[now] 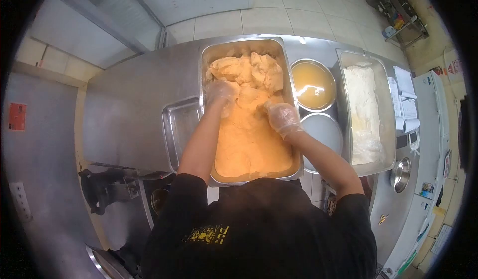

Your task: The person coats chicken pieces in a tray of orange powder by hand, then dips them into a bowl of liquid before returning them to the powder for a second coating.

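Note:
A deep steel pan (203, 55) in front of me holds a mass of soft orange dough (254, 147). At the far end the dough rises in torn, lumpy folds, while the near part lies smooth and flat. My left hand (224, 93), in a clear plastic glove, is closed into the dough along the pan's left side, its fingertips partly hidden. On the right, my gloved right hand (284, 117) is curled, with its fingers closed on dough near the middle of the mass.
A shallow steel tray (172, 132) stands left of the pan. To the right are a round bowl of yellow liquid (312, 84), a pale round container (322, 135) and a clear tub (390, 139) holding white dough (363, 109). Papers (407, 99) and a steel bowl (401, 174) lie farther right.

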A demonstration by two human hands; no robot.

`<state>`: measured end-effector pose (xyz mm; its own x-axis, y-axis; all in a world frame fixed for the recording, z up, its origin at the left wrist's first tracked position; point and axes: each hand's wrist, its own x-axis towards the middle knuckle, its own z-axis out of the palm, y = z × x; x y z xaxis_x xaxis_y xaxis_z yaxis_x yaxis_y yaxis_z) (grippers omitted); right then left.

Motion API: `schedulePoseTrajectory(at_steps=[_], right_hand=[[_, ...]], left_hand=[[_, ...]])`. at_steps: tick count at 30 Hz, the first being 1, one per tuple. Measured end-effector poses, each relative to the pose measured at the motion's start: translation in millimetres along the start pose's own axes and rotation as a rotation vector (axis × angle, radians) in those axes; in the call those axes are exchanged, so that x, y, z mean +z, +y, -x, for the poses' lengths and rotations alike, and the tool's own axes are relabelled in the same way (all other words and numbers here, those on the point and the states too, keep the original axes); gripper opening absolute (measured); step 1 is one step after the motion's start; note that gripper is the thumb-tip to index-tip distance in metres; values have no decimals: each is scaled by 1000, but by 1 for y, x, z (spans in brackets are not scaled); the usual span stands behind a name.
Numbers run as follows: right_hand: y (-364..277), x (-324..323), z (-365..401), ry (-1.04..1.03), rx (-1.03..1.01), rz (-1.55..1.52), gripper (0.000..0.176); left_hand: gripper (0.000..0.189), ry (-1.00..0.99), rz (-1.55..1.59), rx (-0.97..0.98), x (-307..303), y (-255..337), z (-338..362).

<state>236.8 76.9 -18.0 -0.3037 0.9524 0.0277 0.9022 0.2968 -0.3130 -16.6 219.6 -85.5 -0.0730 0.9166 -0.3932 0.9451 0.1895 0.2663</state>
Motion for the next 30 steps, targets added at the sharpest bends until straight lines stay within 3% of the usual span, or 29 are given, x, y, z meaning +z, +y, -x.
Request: schedulePoseTrajectory(at_steps=[3,9,11,13,15,18,21,24,28,30], right_hand=[[-5,-8,3,16,-5,15,13],[10,3,2,82,-90,52,9],[8,-19,3,33,-109,23,10],[8,-28,4,-27,-121,49,12],[11,-31,6,-92,-117,137,16],[4,-41,9,-145,-90,106,19],[6,-35,8,-147,-78,143,19],[7,-48,11,-137,-98,76,19],[2,-48,8,-182,-47,65,20],[4,-42,9,-185,-54,71,22]], left_hand=[[36,-65,-146,242,-16,6,11],[36,71,104,162,-3,-6,36],[52,65,-125,162,22,-19,29],[61,121,-1,121,31,-30,35],[57,243,475,46,2,-11,76],[47,338,483,52,28,-17,64],[38,458,436,123,13,4,80],[30,682,440,329,-19,23,104],[24,392,736,193,-30,29,104],[22,203,822,239,-52,50,109]])
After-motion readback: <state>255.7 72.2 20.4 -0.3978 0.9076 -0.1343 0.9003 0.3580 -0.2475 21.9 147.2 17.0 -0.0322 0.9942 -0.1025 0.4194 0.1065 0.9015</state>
